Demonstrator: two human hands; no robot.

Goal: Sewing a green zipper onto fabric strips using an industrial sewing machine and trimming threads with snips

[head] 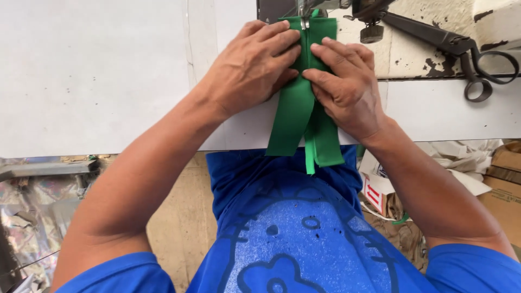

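Two green fabric strips with a green zipper between them [302, 116] lie on the white sewing table [97, 76] and hang over its front edge. My left hand [252, 68] presses flat on the left strip. My right hand [347, 81] presses on the right strip, fingertips at the middle seam. The far end of the fabric sits under the sewing machine's presser foot [304, 19] at the top edge of the view.
Large dark scissors [450, 46] lie on the worn machine bed at the top right. Cardboard boxes [507, 179] and crumpled paper sit on the floor to the right. Shiny foil scraps [32, 206] lie below the table at left.
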